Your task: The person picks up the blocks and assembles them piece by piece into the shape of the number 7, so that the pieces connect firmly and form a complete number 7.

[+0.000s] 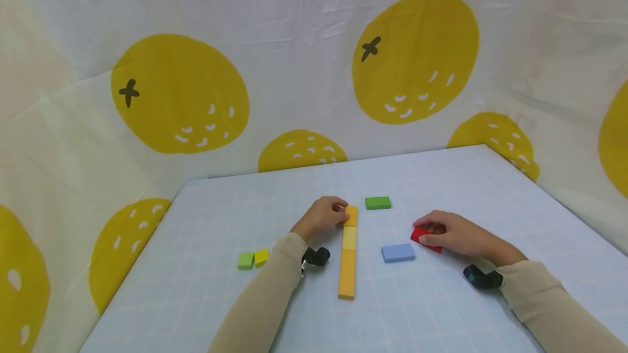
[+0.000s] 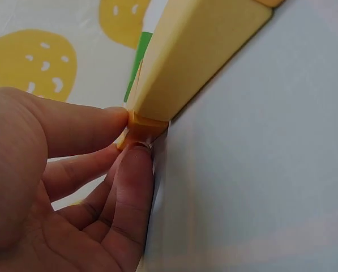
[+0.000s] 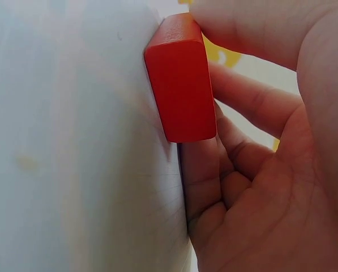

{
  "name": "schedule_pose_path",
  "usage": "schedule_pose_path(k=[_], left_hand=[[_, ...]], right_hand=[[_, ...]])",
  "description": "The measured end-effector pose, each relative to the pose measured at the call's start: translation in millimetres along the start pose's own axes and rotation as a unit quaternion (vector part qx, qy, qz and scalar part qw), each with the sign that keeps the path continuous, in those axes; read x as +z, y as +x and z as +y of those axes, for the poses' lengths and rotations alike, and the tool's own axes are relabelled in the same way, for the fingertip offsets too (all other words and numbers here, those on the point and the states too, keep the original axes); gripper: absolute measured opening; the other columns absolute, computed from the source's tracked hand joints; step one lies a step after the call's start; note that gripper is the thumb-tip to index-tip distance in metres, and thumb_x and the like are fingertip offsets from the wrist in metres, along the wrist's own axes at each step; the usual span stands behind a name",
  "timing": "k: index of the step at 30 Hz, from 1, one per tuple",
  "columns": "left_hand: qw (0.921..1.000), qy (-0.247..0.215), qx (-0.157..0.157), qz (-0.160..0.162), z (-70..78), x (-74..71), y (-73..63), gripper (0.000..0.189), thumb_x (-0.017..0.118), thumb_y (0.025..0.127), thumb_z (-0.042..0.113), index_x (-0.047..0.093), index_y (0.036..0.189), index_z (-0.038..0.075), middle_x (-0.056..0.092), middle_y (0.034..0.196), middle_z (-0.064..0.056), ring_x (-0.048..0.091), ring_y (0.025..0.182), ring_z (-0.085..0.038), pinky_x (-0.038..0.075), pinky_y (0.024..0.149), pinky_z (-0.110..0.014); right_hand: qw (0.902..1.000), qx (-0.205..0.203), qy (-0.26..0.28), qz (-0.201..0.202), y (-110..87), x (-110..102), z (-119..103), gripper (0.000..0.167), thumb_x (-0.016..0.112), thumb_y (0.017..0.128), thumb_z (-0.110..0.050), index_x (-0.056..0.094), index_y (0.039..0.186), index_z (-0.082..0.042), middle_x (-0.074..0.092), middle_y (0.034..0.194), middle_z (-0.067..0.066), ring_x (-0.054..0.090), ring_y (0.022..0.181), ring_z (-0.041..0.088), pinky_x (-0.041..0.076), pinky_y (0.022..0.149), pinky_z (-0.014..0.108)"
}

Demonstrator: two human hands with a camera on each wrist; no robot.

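A straight row of blocks lies on the table: an orange block (image 1: 351, 215) at the far end, a pale yellow block (image 1: 349, 238) in the middle and a longer orange block (image 1: 346, 274) nearest me. My left hand (image 1: 322, 217) pinches the far orange block between thumb and fingers; in the left wrist view that block meets the pale yellow one. To the right, my right hand (image 1: 453, 233) holds a red block (image 3: 183, 90) by its sides, low at the tabletop. A blue block (image 1: 398, 253) lies between the row and the red block.
Beyond the blue block sits a green block (image 1: 378, 202). Left of my left forearm, a light green block (image 1: 246, 260) and a yellow block (image 1: 261, 257) lie side by side. A fruit-patterned curtain (image 1: 299, 70) hangs behind the pale checked table (image 1: 196, 298).
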State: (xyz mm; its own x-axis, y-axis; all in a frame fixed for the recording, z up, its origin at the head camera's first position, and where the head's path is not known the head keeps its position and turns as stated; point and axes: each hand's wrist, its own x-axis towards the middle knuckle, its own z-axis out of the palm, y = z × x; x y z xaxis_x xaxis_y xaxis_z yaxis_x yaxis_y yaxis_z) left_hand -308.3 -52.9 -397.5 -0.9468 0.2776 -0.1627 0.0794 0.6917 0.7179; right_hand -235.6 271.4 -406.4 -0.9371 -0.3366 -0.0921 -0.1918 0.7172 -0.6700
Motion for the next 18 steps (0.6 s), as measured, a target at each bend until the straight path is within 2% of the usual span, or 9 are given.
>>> schedule_pose_path(k=[8,18], left_hand=[[1.0,-0.003,-0.001,-0.007,-1.8,-2.1,0.1,0.036,0.072,0.094,0.025,0.066,0.128,0.016,0.064,0.1,0.002,0.061,0.084,-0.016,0.051,0.076,-0.03],[0.9999,0.004,-0.011,-0.007,-0.8,0.9,3.7,0.03,0.071,0.094,0.028,0.067,0.122,0.018,0.063,0.101,0.003,0.06,0.086,-0.016,0.051,0.077,-0.031]], right_hand=[[1.0,-0.003,0.002,-0.001,0.5,-0.2,-2.2,0.046,0.074,0.09,-0.034,0.063,0.129,-0.012,0.059,0.105,0.003,0.053,0.097,0.023,0.051,0.079,0.035],[1.0,-0.004,-0.002,-0.001,1.1,-1.7,0.6,0.046,0.074,0.09,-0.034,0.063,0.129,-0.012,0.059,0.105,0.002,0.053,0.097,0.023,0.051,0.079,0.034]])
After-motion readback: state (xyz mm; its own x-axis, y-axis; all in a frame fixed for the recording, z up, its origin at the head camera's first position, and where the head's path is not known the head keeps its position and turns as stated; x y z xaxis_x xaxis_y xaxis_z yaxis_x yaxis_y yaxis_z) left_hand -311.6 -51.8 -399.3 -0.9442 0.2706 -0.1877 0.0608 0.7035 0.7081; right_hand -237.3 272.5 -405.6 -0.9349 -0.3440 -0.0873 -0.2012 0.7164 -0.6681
